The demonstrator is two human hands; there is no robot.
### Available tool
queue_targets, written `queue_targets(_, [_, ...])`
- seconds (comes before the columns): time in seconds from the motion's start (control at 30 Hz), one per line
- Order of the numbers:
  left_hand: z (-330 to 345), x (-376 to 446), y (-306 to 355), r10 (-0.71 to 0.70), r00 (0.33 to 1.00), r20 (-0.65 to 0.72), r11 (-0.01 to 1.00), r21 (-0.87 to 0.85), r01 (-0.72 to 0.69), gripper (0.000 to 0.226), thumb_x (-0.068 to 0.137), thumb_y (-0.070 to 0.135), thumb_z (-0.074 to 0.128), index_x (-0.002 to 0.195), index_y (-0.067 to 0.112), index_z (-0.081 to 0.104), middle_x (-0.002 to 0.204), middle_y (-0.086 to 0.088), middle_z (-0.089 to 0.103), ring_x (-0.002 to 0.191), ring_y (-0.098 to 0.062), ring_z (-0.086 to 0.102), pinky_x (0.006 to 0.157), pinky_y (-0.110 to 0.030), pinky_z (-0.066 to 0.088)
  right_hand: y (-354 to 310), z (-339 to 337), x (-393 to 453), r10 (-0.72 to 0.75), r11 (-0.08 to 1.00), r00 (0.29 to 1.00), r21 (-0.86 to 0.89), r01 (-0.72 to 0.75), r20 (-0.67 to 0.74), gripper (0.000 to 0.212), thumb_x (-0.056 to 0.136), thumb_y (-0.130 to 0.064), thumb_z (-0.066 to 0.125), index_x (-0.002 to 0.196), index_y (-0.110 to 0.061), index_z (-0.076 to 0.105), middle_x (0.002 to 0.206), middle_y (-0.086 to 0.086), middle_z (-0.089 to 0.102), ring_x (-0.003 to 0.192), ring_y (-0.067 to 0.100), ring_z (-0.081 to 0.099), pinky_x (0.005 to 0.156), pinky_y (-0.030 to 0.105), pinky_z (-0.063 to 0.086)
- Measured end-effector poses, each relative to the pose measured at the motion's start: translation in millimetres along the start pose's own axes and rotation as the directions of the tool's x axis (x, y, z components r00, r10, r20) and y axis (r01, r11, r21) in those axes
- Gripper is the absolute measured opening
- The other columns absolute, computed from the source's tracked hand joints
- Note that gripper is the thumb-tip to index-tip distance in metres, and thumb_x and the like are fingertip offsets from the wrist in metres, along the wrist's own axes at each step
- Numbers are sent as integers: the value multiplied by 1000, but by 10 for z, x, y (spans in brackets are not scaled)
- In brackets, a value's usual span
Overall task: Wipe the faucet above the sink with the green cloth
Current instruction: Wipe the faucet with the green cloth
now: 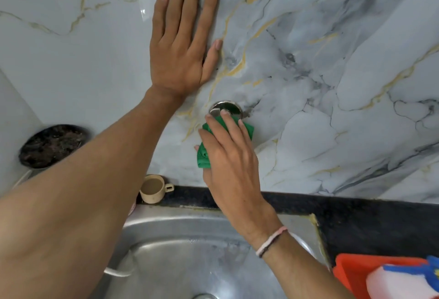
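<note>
The faucet (225, 108) shows only as a round chrome flange on the marble wall above the steel sink (180, 258); its body is hidden under my right hand. My right hand (231, 161) is wrapped around the faucet with the green cloth (203, 155) bunched beneath the fingers, the fingertips touching the flange. My left hand (183, 44) lies flat on the wall above and left of the faucet, fingers spread, holding nothing.
A beige cup (153, 188) stands on the black counter ledge (356, 213) left of my right hand. A dark pot of soil (52, 145) sits at the far left. An orange tray (356, 272) with white-and-blue sponges (399, 282) is at the bottom right.
</note>
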State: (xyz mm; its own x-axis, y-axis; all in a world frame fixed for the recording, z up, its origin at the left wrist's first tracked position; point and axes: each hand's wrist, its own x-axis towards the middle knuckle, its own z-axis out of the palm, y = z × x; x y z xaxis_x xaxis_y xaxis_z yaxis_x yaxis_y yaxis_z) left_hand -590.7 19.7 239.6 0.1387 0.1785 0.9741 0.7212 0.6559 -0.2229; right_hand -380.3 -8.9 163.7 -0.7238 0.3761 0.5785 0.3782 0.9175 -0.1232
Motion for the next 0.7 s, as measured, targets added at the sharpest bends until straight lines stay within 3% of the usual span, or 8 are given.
queue_targets(0.23, [54, -53, -17, -6, 1000, -16, 1000, 10, 6, 60, 107, 41, 35, 158, 11, 40, 156, -21, 51, 148, -36, 44, 126, -50, 30, 133, 208, -633, -353, 936, 933, -13, 353, -66, 32, 95, -7, 66, 126, -8, 65, 140, 9, 69, 146, 24, 39, 132, 41, 1])
queue_targets(0.33, [62, -65, -1, -17, 1000, -18, 1000, 8, 17, 60, 106, 41, 35, 158, 10, 40, 157, -21, 50, 148, -36, 44, 127, -50, 29, 262, 294, -980, -427, 900, 901, 65, 431, -73, 26, 99, -5, 65, 124, -12, 71, 140, 3, 70, 147, 18, 44, 131, 38, 13])
queue_targets(0.43, [47, -43, 1, -20, 1000, -13, 1000, -6, 20, 61, 105, 40, 36, 158, 9, 41, 158, -22, 49, 149, -37, 44, 127, -50, 30, 381, 292, -1241, -358, 867, 916, 301, 397, -178, 17, 103, -15, 66, 115, -14, 77, 133, 0, 75, 140, 17, 55, 125, 44, 31])
queue_targets(0.5, [31, -26, -1, -19, 1000, -17, 1000, -7, 19, 61, 105, 39, 36, 158, 9, 42, 157, -22, 50, 149, -36, 44, 127, -49, 31, 430, 259, -1382, -97, 781, 980, 597, 182, -172, 18, 105, -25, 60, 116, -22, 74, 128, -7, 76, 130, 17, 64, 119, 42, 41])
queue_targets(0.57, [22, -29, -3, -19, 1000, -15, 1000, -20, 19, 62, 104, 39, 37, 158, 9, 42, 157, -22, 50, 149, -37, 45, 127, -50, 32, 489, 205, -1353, 401, 520, 915, 831, -199, -32, 18, 105, -39, 56, 110, -36, 73, 116, -15, 78, 113, 16, 73, 101, 23, 54])
queue_targets(0.63, [6, -32, 3, -14, 1000, -11, 1000, -14, 14, 62, 103, 38, 37, 158, 9, 42, 158, -23, 49, 148, -38, 45, 126, -51, 33, 653, 206, -1067, 781, -48, 523, 867, -497, 342, 19, 101, -41, 60, 107, -32, 76, 109, -5, 81, 104, 31, 75, 80, 29, 63])
queue_targets(0.67, [4, -25, 8, -10, 1000, -11, 1000, -10, 10, 62, 103, 38, 36, 158, 9, 42, 158, -23, 49, 148, -38, 45, 126, -51, 33, 751, 237, -863, 730, -342, 344, 752, -563, 590, 24, 102, -39, 60, 113, -25, 75, 111, 4, 81, 102, 36, 75, 77, 38, 64])
queue_targets(0.7, [5, -16, 13, -8, 1000, -10, 1000, -11, 8, 62, 104, 38, 36, 158, 9, 42, 158, -23, 49, 148, -39, 45, 126, -51, 33, 814, 256, -627, 572, -532, 277, 606, -592, 772, 31, 103, -38, 58, 122, -18, 72, 114, 11, 78, 100, 36, 74, 77, 43, 63])
